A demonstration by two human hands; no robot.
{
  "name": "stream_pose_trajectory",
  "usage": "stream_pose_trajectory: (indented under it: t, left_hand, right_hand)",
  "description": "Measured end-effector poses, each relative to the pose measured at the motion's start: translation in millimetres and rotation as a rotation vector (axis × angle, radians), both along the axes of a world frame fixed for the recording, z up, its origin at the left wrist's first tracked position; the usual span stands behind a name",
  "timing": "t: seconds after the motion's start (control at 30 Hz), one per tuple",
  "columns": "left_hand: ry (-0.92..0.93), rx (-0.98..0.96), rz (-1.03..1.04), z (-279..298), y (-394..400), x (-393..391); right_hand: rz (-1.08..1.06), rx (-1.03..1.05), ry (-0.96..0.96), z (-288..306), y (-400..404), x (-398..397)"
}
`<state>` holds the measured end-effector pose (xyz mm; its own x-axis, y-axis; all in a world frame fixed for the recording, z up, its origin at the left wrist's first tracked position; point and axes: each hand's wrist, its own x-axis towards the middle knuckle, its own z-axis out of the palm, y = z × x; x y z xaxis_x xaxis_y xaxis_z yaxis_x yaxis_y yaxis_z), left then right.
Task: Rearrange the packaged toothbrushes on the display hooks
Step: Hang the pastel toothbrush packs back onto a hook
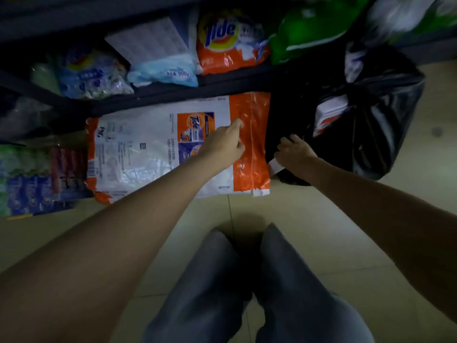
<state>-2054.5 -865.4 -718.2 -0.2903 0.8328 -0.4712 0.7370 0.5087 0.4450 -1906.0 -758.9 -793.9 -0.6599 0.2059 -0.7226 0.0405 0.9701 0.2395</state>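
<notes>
At the bottom centre of the frame the person's legs in grey trousers (257, 288) stand on a pale tiled floor (309, 219), and both bare forearms reach up and away from the lower corners. The left hand (223, 142) is at mid-frame over the orange end of a large white and orange Tide sack (158, 149) lying flat on the floor; its fingers are loosely curled and seem to hold nothing. Just to the right, the right hand (294, 153) is curled over the dark edge of a black plastic bag (376, 129), though what it grips is too dark to make out. Further off, in the upper half, a dark shelf (222, 84) carries an orange Tide bag (230, 38), a pale blue packet (163, 73) and a green bag (309, 28). No packaged toothbrushes or display hooks are in view.
</notes>
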Motion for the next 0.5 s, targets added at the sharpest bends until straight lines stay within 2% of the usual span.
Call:
stream_pose_trajectory:
  t: [0.17, 0.27, 0.3, 0.4, 0.5]
  left_hand:
    - [-0.027, -0.011, -0.006, -39, 3, 4]
    - [-0.058, -0.026, -0.005, -35, 1, 8]
    - [-0.066, -0.033, 0.001, -28, -1, 9]
    - [-0.079, -0.071, 0.02, 15, -2, 1]
    - [-0.157, -0.127, 0.023, 84, 4, -11]
  right_hand:
    - [0.096, 0.171, -0.135, -41, 6, 1]
    - [0.067, 0.104, -0.044, -32, 9, -2]
    - [-0.031, 0.009, 0.009, -20, 7, -5]
    - [-0.587, -0.416, 0.241, 42, 5, -27]
    - [-0.854, -0.6, 0.446, 130, 23, -55]
